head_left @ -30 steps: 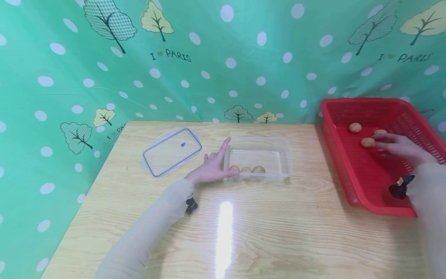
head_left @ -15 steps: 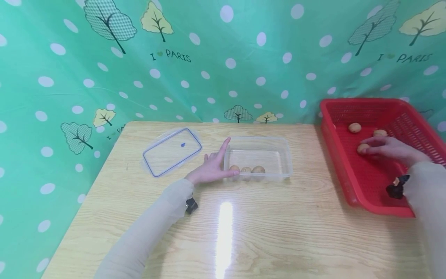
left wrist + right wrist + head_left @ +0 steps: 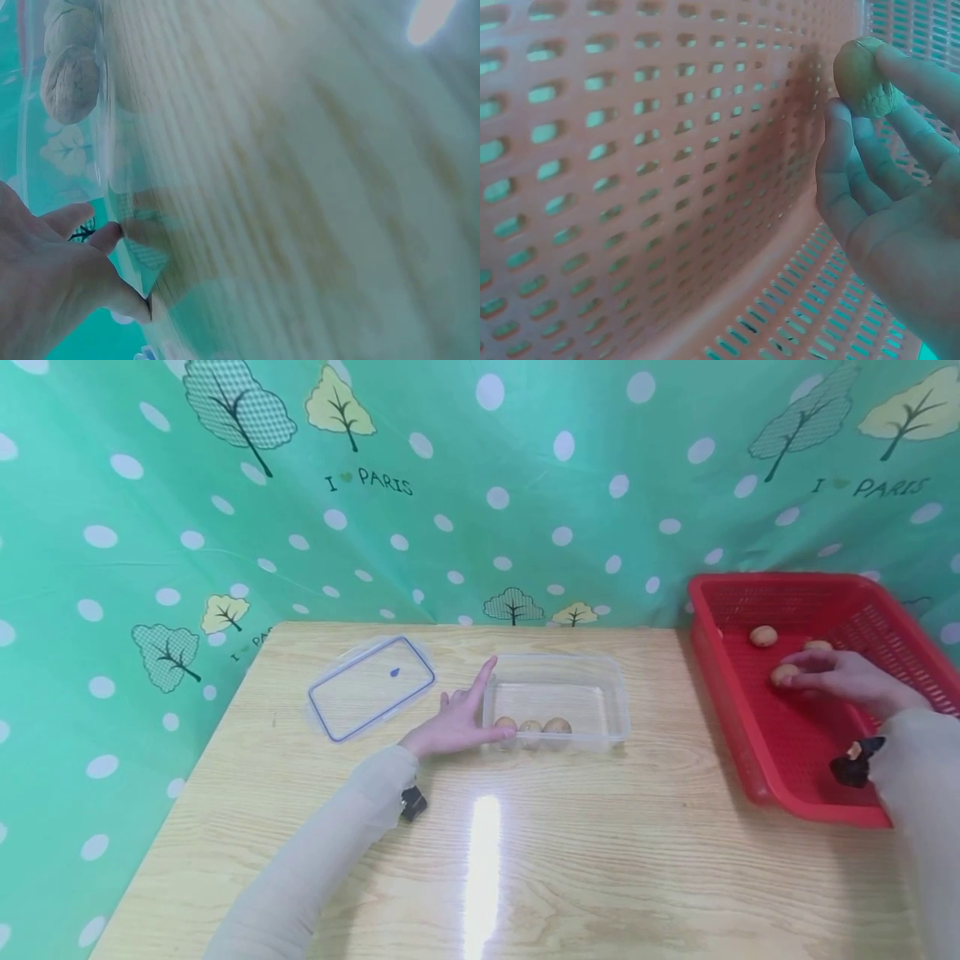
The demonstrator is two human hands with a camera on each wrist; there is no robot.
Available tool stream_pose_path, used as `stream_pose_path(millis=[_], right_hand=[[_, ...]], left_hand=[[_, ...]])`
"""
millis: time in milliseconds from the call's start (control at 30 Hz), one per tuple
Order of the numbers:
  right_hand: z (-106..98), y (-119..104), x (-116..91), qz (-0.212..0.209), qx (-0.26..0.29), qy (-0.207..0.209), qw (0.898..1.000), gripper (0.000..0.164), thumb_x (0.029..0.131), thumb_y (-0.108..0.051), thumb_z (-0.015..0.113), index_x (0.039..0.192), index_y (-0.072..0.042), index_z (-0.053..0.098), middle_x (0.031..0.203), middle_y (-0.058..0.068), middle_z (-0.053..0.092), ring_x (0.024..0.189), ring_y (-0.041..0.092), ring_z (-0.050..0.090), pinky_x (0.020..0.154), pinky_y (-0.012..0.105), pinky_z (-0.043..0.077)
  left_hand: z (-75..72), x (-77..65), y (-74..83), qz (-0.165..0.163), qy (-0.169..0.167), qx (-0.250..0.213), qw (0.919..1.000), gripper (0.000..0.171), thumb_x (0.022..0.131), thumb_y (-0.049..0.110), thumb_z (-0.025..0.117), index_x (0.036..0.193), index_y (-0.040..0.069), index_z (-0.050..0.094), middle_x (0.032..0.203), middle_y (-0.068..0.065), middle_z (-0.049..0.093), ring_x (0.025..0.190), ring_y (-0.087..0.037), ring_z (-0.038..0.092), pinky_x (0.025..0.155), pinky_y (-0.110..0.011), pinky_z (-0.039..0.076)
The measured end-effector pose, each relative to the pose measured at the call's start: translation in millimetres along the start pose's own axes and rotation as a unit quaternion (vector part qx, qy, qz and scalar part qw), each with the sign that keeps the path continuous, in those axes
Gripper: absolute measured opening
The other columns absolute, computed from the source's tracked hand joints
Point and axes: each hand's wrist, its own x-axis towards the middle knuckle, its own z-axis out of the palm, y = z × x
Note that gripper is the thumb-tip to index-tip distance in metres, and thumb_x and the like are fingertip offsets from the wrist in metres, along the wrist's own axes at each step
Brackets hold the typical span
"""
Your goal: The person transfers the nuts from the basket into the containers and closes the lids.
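In the head view, a clear plastic food container [image 3: 615, 693] stands on the table, with three walnuts [image 3: 557, 727] in a row along its front wall. At its left end rests my left hand [image 3: 453, 722], index finger and thumb straight and spread, the thumb lying along the front rim. My right hand [image 3: 843, 681] is inside a red plastic basket [image 3: 731, 718]. Between its thumb and fingers it pinches a walnut [image 3: 859, 79], seen in the right wrist view near the perforated basket wall. Other walnuts [image 3: 763, 636] lie on the basket floor behind that hand, one partly hidden by it.
A clear lid [image 3: 371, 689] with a blue seal lies flat left of the container. The wooden table [image 3: 600, 860] ends against a green printed curtain [image 3: 450, 468] at the back. High basket sides surround the right hand.
My right hand has moved slightly left in the basket and taken a walnut between thumb and fingers. The left hand and the container have stayed in place.
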Motion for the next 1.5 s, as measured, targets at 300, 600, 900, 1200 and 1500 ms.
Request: stream_pose_path(millis=[300, 600, 900, 1200, 1500], right_hand=[[0, -14, 3, 0.021, 0.012, 0.014, 1.0, 0.071, 0.09, -0.036, 0.069, 0.141, 0.002, 0.036, 0.11, 0.003, 0.062, 0.092, 0.023, 0.061, 0.074, 0.04, 0.056], [-3, -28, -5, -0.009, -0.009, 0.06, 0.998, 0.071, 0.088, -0.034, 0.072, 0.141, 0.0, 0.039, 0.095, -0.027, 0.048, 0.092, 0.01, 0.05, 0.071, 0.036, 0.056], [0, -51, -21, -0.041, -0.004, 0.078, 0.996, 0.067, 0.089, -0.033, 0.071, 0.142, -0.007, 0.04, 0.106, -0.025, 0.048, 0.101, 0.01, 0.041, 0.067, 0.026, 0.054], [9, -80, -48, -0.051, 0.05, 0.091, 0.993, 0.057, 0.09, -0.029, 0.07, 0.14, -0.018, 0.045, 0.112, -0.019, 0.055, 0.1, 0.006, 0.049, 0.065, 0.029, 0.056], [16, -110, -65, -0.099, 0.047, 0.112, 0.988, 0.052, 0.091, -0.02, 0.068, 0.139, -0.02, 0.048, 0.117, -0.013, 0.054, 0.102, 0.006, 0.049, 0.067, 0.018, 0.052]], left_hand=[[0.9, -1.4, -0.2, -0.007, -0.001, 0.003, 1.0, 0.112, 0.083, 0.057, 0.067, 0.148, 0.041, -0.023, 0.159, -0.008, 0.012, 0.139, -0.048, 0.017, 0.106, -0.064, -0.012], [0.7, 0.2, 2.3, -0.007, -0.001, 0.003, 1.0, 0.112, 0.083, 0.058, 0.066, 0.15, 0.039, -0.021, 0.16, -0.007, 0.012, 0.138, -0.048, 0.018, 0.106, -0.064, -0.011], [0.7, -0.9, 1.7, -0.002, 0.002, 0.0, 1.0, 0.113, 0.083, 0.059, 0.066, 0.15, 0.035, -0.021, 0.159, -0.009, 0.012, 0.139, -0.049, 0.014, 0.106, -0.064, -0.012], [0.2, -3.2, 1.9, 0.038, 0.032, -0.038, 0.9981, 0.113, 0.081, 0.052, 0.072, 0.155, 0.027, -0.01, 0.161, -0.004, -0.002, 0.144, -0.032, 0.006, 0.112, -0.058, 0.007], [0.3, 4.1, 1.6, 0.065, 0.028, -0.096, 0.9929, 0.115, 0.08, 0.04, 0.078, 0.154, 0.032, -0.01, 0.161, 0.002, -0.007, 0.145, -0.023, 0.002, 0.114, -0.051, 0.011]])
